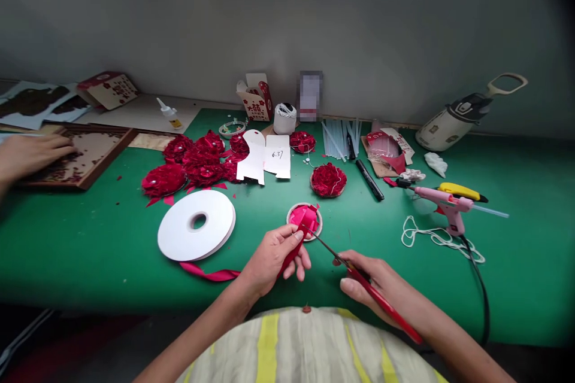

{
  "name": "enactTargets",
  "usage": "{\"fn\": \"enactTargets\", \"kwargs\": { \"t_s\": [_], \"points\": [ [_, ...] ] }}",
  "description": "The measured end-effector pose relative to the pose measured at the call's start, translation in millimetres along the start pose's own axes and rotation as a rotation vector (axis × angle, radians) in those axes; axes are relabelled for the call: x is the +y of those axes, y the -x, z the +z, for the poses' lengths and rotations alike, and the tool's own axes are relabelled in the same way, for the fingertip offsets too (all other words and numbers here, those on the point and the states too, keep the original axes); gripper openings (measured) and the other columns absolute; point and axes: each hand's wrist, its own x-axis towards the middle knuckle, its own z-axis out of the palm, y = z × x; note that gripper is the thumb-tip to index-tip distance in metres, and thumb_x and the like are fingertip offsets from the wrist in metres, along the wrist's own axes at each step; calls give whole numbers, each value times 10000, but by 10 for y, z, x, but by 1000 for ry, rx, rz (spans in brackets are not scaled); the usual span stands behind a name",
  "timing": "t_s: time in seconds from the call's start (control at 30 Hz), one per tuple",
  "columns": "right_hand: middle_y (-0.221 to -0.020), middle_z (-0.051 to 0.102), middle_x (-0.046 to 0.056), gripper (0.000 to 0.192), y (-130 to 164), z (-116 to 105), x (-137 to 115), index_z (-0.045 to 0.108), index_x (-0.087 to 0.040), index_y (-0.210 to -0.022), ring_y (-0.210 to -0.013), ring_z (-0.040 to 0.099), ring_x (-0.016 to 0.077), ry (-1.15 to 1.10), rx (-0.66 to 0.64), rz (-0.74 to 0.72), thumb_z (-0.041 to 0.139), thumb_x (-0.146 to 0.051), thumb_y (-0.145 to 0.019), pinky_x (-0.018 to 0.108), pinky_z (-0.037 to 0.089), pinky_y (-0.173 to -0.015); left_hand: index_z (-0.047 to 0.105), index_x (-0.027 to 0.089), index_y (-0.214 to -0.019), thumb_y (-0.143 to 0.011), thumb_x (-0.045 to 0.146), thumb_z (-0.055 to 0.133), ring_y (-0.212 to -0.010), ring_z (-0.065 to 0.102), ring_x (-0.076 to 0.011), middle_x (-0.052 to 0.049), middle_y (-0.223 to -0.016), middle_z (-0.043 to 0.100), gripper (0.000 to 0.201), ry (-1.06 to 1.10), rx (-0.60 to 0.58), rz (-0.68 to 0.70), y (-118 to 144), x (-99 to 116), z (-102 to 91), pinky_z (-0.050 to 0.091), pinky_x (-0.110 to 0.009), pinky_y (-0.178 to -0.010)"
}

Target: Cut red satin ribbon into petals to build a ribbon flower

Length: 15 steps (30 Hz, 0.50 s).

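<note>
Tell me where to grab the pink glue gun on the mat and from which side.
Grip the glue gun by its handle, which points toward the near edge. Come from above on the near side, clear of the nozzle pointing left and the black cord trailing from the handle's base.

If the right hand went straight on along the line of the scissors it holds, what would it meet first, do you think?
The right hand points its scissors up and left. First in that line is the red ribbon pinched in the left hand, with the small dish of pink ribbon pieces just beyond. Depth is hard to judge.
</note>
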Motion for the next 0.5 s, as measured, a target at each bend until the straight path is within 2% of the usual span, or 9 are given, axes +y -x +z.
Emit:
{"fn": "enactTargets", "kwargs": {
  "t_s": [0.2,0.5],
  "points": [
    [-616,381,-49,328,-116,11,-35,543,-202,-968,-561,289,105,28,-18,-36,472,-495,-839,213,270,-520,480,140,-864,-854,419,458,-363,541,-91,-49,-569,638,280,1,-41,-51,2,-5,0,230,-150,-313],
    [-605,386,-45,375,-120,-8,-14,554,-196,-993,-553,294,108,41,-27,-25,468,-523,-830,210,281,-516,489,135,-903,-849,402,471,-355,534,-91,-52,-564,639,273,31,-81,-105,-12,-27,-27,218,-155,-315]
  ]
}}
